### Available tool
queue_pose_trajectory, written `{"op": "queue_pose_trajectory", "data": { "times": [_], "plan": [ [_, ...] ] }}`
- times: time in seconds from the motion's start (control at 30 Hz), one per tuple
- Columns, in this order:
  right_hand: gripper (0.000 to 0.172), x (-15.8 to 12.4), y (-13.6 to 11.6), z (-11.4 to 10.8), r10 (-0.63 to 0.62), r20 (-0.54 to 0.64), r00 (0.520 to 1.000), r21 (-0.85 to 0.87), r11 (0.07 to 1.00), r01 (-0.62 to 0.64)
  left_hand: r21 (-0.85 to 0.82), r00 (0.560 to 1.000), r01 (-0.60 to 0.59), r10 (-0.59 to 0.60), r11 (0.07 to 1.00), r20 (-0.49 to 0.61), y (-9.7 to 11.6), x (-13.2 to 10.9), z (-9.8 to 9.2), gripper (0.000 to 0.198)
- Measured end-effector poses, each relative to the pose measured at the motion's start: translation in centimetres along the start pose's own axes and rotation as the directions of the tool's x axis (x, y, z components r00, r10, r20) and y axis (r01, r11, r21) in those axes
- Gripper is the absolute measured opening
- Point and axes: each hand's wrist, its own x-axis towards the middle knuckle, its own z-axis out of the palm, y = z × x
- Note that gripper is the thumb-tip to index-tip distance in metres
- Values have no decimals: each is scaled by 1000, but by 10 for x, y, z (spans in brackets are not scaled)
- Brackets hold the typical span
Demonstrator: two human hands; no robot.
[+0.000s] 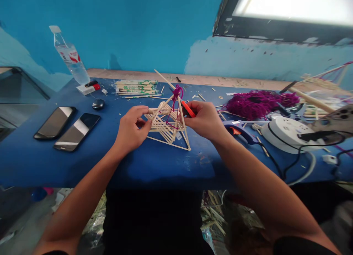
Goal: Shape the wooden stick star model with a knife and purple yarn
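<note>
A frame of thin bamboo sticks [168, 142] stands on the blue table before me, its slanting sticks meeting at a peak. Purple yarn [178, 91] is knotted round that peak, and loose strands hang down inside. My left hand [134, 128] is closed on the left side of the frame, thumb and fingers pinching a stick. In my right hand [205, 121], beside the right slanting stick, is an orange-handled tool [188, 109]. Its working end is too small to make out, so I cannot tell its exact kind.
Packs of sticks [136, 88] lie at the back. On the left are two phones [77, 132], a lighter-like object on a small box [88, 87], and a water bottle [70, 58]. To the right are purple yarn heap [250, 104], glue gun [241, 132] and round white power strip [289, 133] with cables.
</note>
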Motion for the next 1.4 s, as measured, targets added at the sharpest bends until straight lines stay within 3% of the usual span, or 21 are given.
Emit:
{"op": "queue_pose_trajectory", "data": {
  "times": [0.1,0.2,0.3,0.37,0.4,0.5,0.67,0.87,1.07,1.4],
  "plan": [
    [27,-1,5,3,36,-1,999,87,996,-36,63,1000,-17,18,998,-10,5,-1,1,27],
    [24,-2,8,5,17,-22,1000,77,997,-15,270,976,-144,182,952,-121,12,-6,5,24],
    [20,-3,10,8,-4,-60,998,49,999,7,453,869,-330,454,828,-197,23,-13,11,18],
    [19,-3,12,10,-16,-90,996,35,999,19,519,808,-443,577,731,-122,31,-18,17,20],
    [18,-3,13,11,-23,-101,995,36,999,27,537,797,-478,600,695,-66,35,-21,21,22],
    [17,-3,14,12,-39,-104,994,54,997,45,560,825,-491,563,668,51,45,-24,35,31],
    [11,-6,10,11,-8,-77,997,-11,1000,7,554,882,-425,465,716,76,45,-21,53,26],
    [9,-8,7,10,2,-56,998,-1,1000,-2,572,870,-436,487,694,73,45,-17,53,17],
    [7,-9,6,8,26,-67,997,-47,998,-29,572,885,-426,455,701,102,45,-16,55,25],
    [9,-9,6,8,-24,-115,993,-84,996,14,612,852,-467,511,638,118,39,-14,58,23]
  ]
}}
